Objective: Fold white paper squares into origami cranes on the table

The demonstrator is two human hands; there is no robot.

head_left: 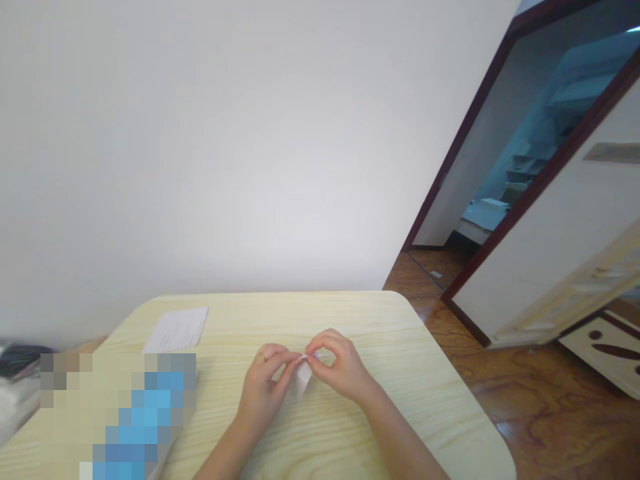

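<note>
A small white piece of paper (pixel 301 379) is pinched at its upper edge between both hands, above the middle of the table. My left hand (pixel 266 381), with a ring on one finger, grips it from the left with thumb and forefinger. From the right, my right hand (pixel 343 368) pinches the same edge, its fingertips close to those of the left. Below the fingers the paper hangs down and looks folded. The fingertips hide part of its top.
On the light wooden table (pixel 400 427), a white printed sheet (pixel 177 329) lies at the back left. A pixelated area with blue in it (pixel 145 417) covers something at the left. A white wall (pixel 250 147) stands behind; a doorway (pixel 500 153) opens at the right.
</note>
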